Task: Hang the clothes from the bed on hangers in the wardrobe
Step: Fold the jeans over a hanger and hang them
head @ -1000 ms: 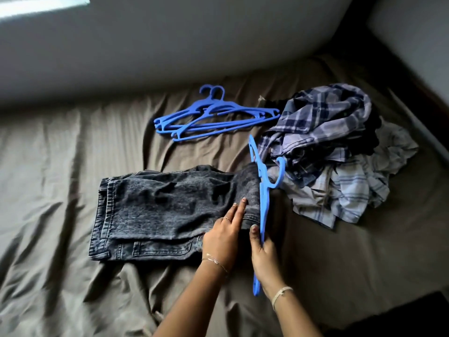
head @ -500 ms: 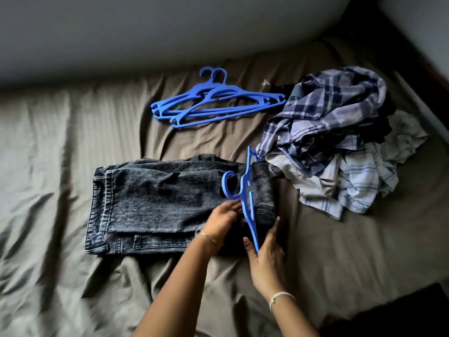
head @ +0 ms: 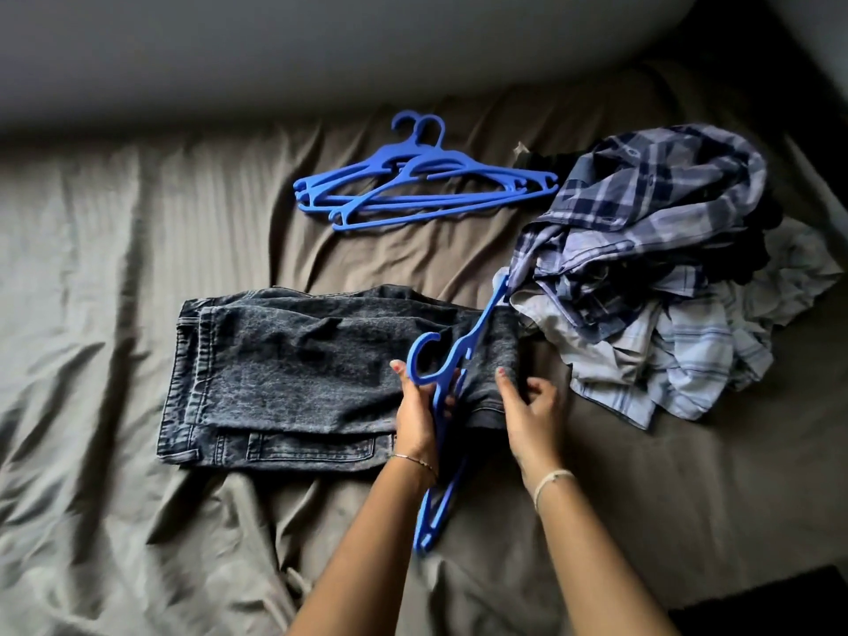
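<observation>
L hand [head: 415, 417] grips the blue hanger [head: 461, 353] at its neck, thumb up by the hook, hook pointing left. Hanger is tilted: far tip by the shirt pile [head: 651, 268], near tip over the sheet btwn the forearms. R hand [head: 534, 415] is at the right end of the folded jeans [head: 298, 374], thumb on the denim, fingers curled just beside the fold; can't tell if it pinches. Jeans lie flat mid-bed [head: 114, 314], waistband to the left. Spare hangers [head: 413, 185] are stacked at far centre. Plaid & striped shirts are heaped far right, just beside the jeans.
</observation>
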`<state>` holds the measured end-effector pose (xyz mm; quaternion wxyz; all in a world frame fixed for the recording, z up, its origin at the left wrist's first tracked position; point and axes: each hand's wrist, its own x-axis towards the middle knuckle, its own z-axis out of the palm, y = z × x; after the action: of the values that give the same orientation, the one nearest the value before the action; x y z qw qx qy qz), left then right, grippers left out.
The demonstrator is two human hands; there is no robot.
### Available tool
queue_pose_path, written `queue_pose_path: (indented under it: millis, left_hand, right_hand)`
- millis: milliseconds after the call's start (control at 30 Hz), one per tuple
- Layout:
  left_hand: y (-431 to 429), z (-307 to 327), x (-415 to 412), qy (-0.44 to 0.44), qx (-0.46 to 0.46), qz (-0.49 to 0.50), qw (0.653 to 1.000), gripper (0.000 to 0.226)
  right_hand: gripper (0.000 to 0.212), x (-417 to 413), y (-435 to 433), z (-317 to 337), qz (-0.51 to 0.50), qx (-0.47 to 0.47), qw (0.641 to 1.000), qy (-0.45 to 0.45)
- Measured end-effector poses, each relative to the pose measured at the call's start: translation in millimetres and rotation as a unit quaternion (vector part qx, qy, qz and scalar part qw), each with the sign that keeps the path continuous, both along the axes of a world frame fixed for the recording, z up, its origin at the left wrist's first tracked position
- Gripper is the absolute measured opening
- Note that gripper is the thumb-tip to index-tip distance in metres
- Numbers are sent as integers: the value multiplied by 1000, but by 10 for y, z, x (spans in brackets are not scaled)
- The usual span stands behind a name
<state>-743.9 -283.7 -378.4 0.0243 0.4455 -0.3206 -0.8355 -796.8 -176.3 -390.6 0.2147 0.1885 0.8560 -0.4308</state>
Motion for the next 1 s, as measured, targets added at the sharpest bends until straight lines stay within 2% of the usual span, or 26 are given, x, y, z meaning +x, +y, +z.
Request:
queue_pose_path:
  millis: [67, 133, 167, 233, 267, 367, 400, 533, 600, 667, 767, 867, 1000]
  left_hand:
    - [65, -34, 71, 4, -12, 20, 1000, 89]
    - [142, -90, 142, 1, -20, 33, 999, 98]
    - [182, -115, 176, 2, -20, 32, 999, 104]
    - [261, -79, 220, 10, -43, 27, 999, 103]
    - [279, -56, 239, -5, -85, 8, 996, 93]
    - [184, -40, 285, -52, -248, -10, 967, 17]
    - [109, -24, 293, -61, -285, -36, 956, 3]
    - [-113, 70, 261, -83, -388, -178, 900, 16]
    - [-195, 59, 235, -104, -442, -207, 867, 21]
    - [-324, 21, 231, -162, -471, -187, 847, 27]
    - [-565, 37, 275, -247, -461, -117, 844, 37]
    - [-763, 206, 297, -268, -461, -104, 839, 43]
    - [-1034, 328, 429, -305, -486, -125, 809, 45]
  right_hand:
    - [95, -204, -56, -92, 16, -1, 998, -68]
    - [106, -327, -88, -186, 39, 4, 994, -106]
    - [104, -362, -114, -159, 53, 4, 991, -122]
    - [84, -394, -152, -97, 66, -12, 987, -149]
    - [69, -401, -152, -83, 68, -23, 986, -151]
    - [24, -394, -108, 11, 63, -49, 988, -129]
    - [14, -378, -98, 81, 62, -55, 990, -118]
    - [18, -260, -119, 289, 40, -119, 986, -107]
    - [24, -228, -149, 346, 15, -146, 983, -111]
    - [23, -237, -170, 426, 1, -169, 979, -114]
    - [19, -227, -178, 625, -9, -227, 965, -127]
    - [20, -185, -140, 733, -35, -273, 950, -146]
    - [33, -51, -83, 829, -61, -313, 933, -166]
